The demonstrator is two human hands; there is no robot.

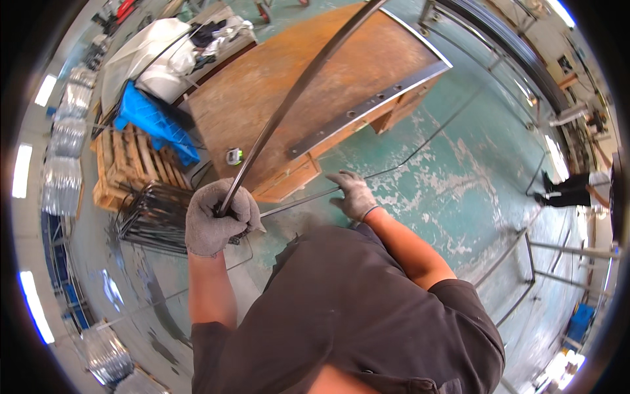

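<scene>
My left hand [216, 223], in a grey work glove, is closed around the near end of a long dark metal rod [295, 92] that runs up and away over a rusty brown steel workbench [262, 92]. My right hand [354, 195], also gloved, hovers with fingers spread just above a thin rod [295, 202] lying beside the bench's front corner; whether it touches that rod is unclear. A small tape measure [234, 156] sits on the bench near my left hand.
A stack of bent wire frames [154, 213] lies at the left beside a wooden pallet [128, 164] with blue cloth. A flat drilled steel bar [367, 108] edges the bench. Metal racks [545, 262] stand on the right of the green floor; another person [577, 187] works far right.
</scene>
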